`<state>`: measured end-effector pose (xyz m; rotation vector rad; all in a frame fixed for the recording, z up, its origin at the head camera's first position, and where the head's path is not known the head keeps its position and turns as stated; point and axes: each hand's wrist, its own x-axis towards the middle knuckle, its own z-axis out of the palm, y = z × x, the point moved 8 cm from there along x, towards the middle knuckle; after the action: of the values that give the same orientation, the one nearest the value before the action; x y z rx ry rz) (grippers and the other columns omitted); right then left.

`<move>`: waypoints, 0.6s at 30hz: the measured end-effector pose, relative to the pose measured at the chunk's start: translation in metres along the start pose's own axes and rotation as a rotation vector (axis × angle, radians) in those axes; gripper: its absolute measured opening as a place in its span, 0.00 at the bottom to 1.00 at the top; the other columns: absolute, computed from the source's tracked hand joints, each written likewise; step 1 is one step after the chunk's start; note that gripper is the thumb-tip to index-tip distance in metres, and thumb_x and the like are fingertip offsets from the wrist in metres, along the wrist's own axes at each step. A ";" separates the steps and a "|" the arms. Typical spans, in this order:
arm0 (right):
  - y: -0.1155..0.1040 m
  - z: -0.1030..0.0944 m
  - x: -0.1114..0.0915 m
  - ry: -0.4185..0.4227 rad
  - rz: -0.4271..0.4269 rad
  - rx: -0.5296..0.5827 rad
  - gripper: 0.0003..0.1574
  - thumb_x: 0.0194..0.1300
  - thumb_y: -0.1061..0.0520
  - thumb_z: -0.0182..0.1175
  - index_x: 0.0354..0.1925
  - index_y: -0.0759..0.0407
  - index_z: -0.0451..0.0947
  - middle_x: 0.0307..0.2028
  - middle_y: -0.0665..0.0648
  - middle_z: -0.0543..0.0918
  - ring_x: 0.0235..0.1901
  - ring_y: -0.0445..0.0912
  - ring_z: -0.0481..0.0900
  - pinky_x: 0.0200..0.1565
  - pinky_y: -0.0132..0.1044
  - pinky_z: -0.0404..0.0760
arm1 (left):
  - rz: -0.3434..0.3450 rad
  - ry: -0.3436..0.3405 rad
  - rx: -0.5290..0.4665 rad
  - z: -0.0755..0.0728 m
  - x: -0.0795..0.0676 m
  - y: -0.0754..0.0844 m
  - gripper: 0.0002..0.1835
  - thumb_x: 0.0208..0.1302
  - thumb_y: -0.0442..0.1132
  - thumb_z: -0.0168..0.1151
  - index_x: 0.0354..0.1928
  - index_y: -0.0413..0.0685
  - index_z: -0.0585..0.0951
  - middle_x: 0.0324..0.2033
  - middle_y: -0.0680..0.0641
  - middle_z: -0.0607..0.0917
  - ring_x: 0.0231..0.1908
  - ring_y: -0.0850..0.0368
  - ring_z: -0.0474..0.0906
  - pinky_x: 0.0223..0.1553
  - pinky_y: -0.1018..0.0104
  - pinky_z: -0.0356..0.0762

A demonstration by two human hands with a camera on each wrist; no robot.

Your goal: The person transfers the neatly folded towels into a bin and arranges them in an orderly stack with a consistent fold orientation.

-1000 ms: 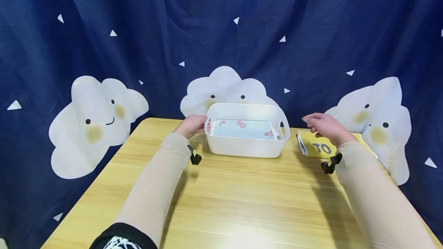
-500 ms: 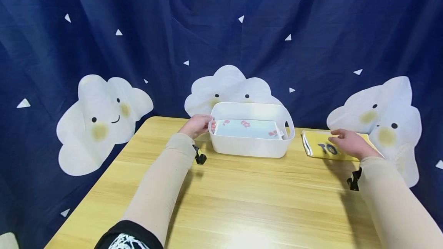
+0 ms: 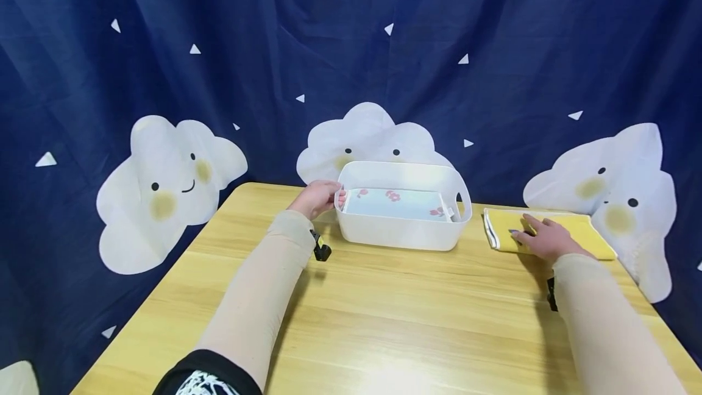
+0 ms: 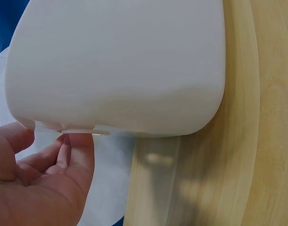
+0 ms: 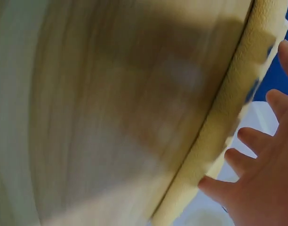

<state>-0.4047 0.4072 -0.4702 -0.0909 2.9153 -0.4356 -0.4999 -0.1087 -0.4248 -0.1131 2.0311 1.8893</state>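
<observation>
A white plastic basket (image 3: 403,233) stands near the table's back edge. My left hand (image 3: 316,198) holds it by the left end, with fingers through the handle hole; in the left wrist view the thumb and fingers (image 4: 81,153) pinch the rim. Inside the basket lies a pale blue folded cloth (image 3: 395,205) with pink flowers. My right hand (image 3: 551,241) is over a folded yellow towel (image 3: 592,236) with white edging, its fingers spread and covering most of the dark lettering. The right wrist view has these fingers (image 5: 254,140) at the towel's edge; whether they touch it I cannot tell.
The wooden table (image 3: 384,309) stretches from the basket and towel towards me. Behind it hangs a dark blue curtain (image 3: 340,35) with white clouds and small triangles. The towel reaches close to the table's right edge.
My right hand has moved right and down from beside the towel's left end to over its middle, and its fingers have spread. The left hand stays at the basket's handle. The view has shifted slightly.
</observation>
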 end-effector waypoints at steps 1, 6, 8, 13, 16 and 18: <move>-0.001 0.002 0.000 -0.014 0.009 0.009 0.56 0.75 0.27 0.41 0.76 0.69 0.48 0.66 0.91 0.47 0.63 0.87 0.47 0.58 0.79 0.55 | 0.001 -0.001 0.006 0.000 0.000 0.001 0.23 0.82 0.39 0.46 0.71 0.35 0.67 0.60 0.35 0.78 0.46 0.53 0.78 0.58 0.60 0.75; -0.004 0.008 -0.004 -0.085 0.069 0.028 0.58 0.73 0.24 0.40 0.78 0.65 0.46 0.68 0.89 0.42 0.63 0.87 0.42 0.55 0.82 0.52 | 0.011 0.009 0.034 -0.001 0.001 0.001 0.23 0.82 0.40 0.46 0.71 0.36 0.68 0.58 0.37 0.79 0.46 0.53 0.78 0.58 0.60 0.75; -0.006 0.009 -0.005 -0.092 0.076 0.025 0.57 0.74 0.24 0.39 0.78 0.65 0.46 0.68 0.89 0.42 0.63 0.88 0.41 0.56 0.82 0.52 | 0.025 0.009 0.029 -0.001 0.001 0.000 0.23 0.82 0.40 0.46 0.70 0.35 0.68 0.58 0.36 0.79 0.45 0.53 0.79 0.59 0.59 0.74; -0.010 0.010 -0.006 -0.100 0.071 -0.016 0.55 0.75 0.26 0.40 0.77 0.67 0.48 0.67 0.90 0.45 0.61 0.90 0.45 0.56 0.81 0.54 | 0.043 0.001 0.011 0.000 0.002 0.001 0.24 0.82 0.40 0.45 0.71 0.33 0.67 0.60 0.34 0.78 0.43 0.55 0.79 0.61 0.57 0.72; -0.015 0.011 -0.009 -0.113 0.070 -0.050 0.56 0.74 0.26 0.40 0.77 0.67 0.49 0.66 0.90 0.47 0.60 0.91 0.48 0.55 0.80 0.58 | 0.037 0.002 0.011 0.001 0.000 0.001 0.24 0.82 0.40 0.45 0.71 0.33 0.67 0.61 0.34 0.77 0.43 0.55 0.78 0.62 0.56 0.72; -0.019 0.012 -0.013 -0.120 0.067 -0.060 0.57 0.73 0.25 0.42 0.77 0.66 0.50 0.66 0.90 0.48 0.59 0.90 0.49 0.53 0.80 0.59 | 0.037 0.006 0.016 0.001 0.000 0.001 0.23 0.82 0.40 0.45 0.71 0.33 0.67 0.61 0.34 0.77 0.43 0.54 0.78 0.61 0.57 0.72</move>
<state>-0.3888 0.3866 -0.4734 -0.0270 2.8038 -0.3202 -0.4997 -0.1077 -0.4241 -0.0783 2.0652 1.8969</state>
